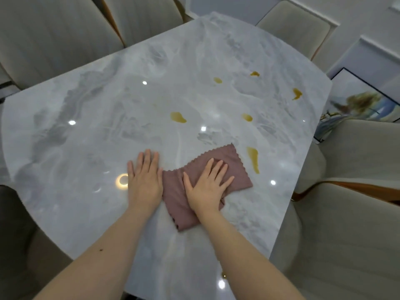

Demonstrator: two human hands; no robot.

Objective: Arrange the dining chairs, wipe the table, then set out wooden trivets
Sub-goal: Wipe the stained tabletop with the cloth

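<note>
Marble-patterned table fills the centre of the frame, glossy, with ceiling lights reflected on it. Both forearms enter from the bottom edge and reach forward over the near part of the top.

Left hand lies flat on bare table, palm down, fingers straight and close together, pointing toward the top of the frame. Its thumb side sits just beside the left edge of the cloth; whether it touches the cloth cannot be told.

Right hand lies flat on the cloth, palm down, fingers spread and angled toward the upper right. It presses on the cloth without curling round it.

Cloth is mauve with a scalloped edge, lying slightly rumpled at lower centre. Its near corner extends toward the bottom of the frame beside the right wrist.

Amber spills are scattered over the right half of the table, above and right of the cloth. One long streak lies just beside the cloth's right edge. Others sit toward the far right corner.

Open table surface extends to the left and above the hands. The right edge of the table is near the cloth.

Beige chairs stand round the table: two at upper left, one at upper right, two at right, one at lower left. A framed picture stands on the floor at right.
</note>
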